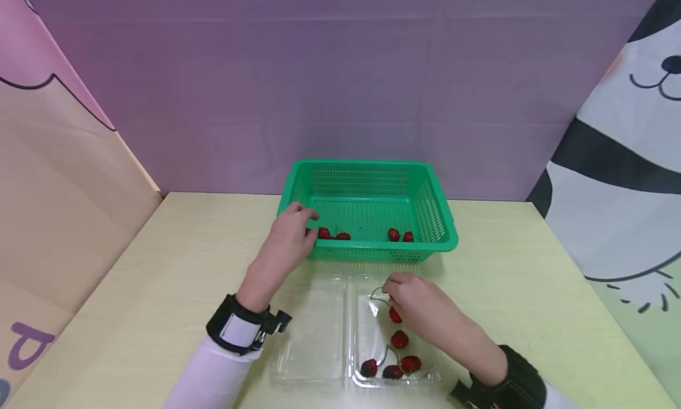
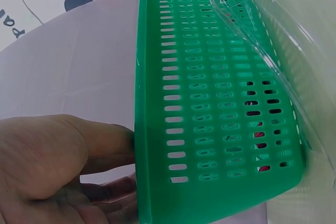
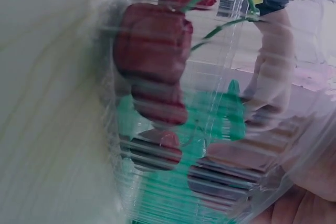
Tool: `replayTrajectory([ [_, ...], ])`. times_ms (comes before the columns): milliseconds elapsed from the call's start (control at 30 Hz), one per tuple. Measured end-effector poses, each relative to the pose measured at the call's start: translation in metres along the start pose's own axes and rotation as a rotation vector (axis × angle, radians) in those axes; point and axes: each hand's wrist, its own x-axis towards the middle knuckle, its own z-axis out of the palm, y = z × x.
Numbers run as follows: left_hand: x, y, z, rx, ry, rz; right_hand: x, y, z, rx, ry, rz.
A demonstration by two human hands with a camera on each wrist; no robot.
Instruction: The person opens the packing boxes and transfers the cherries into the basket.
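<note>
My left hand point(image 1: 289, 234) reaches over the near left rim of the green basket point(image 1: 367, 168), thumb and fingers spread beside the red cherries point(image 1: 324, 233) inside. From outside, the left wrist view shows the basket wall point(image 2: 199, 119), with red glimpsed through its slots. My right hand point(image 1: 420, 302) is over the right half of a clear plastic clamshell box point(image 1: 314, 338). Its fingertips pinch the stem of a cherry point(image 1: 395, 315), which hangs just under the hand. Several more cherries point(image 1: 399, 339) lie in that half, and the right wrist view shows cherries point(image 3: 152, 43) through the clear wall.
Two cherries point(image 1: 393, 234) lie at the basket's near right side. The box's left half is its flat lid, folded out on the pale wooden table point(image 1: 213, 243). A purple backdrop point(image 1: 340, 90) rises behind the basket, with printed panels on both sides.
</note>
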Motion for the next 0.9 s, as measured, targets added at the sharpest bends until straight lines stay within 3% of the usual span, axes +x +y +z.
replayTrajectory([
  [900, -0.001, 0.004, 0.0, -0.026, 0.079, 0.073, 0.002, 0.009, -0.019, 0.067, 0.044, 0.047],
])
